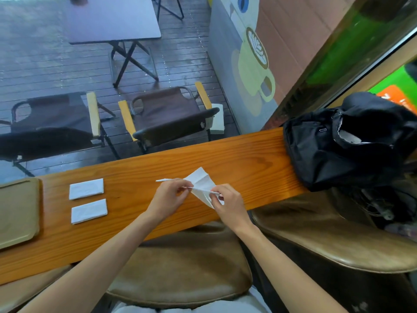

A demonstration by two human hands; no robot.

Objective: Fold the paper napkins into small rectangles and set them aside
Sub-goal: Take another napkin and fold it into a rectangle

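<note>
At the far left of the frame we see a tan tray lying on the orange wooden counter, its left part cut off by the picture's edge. Just right of it lie two folded napkins, small white rectangles set one behind the other: the farther folded napkin and the nearer folded napkin, close together but apart.

Near the middle of the frame our left hand pinches one edge of a loose napkin between thumb and fingertips, and our right hand pinches the edge beside it, so each grip is closed on the same sheet. The napkin is raised off the counter (creased, partly opened, one corner pointing up and away), and a thin white edge sticks out to the left past the left hand.

Below the counter, at lower center, we see a brown cushioned seat. At the right of the frame a black bag rests on the counter's end, well apart from the hands.
</note>
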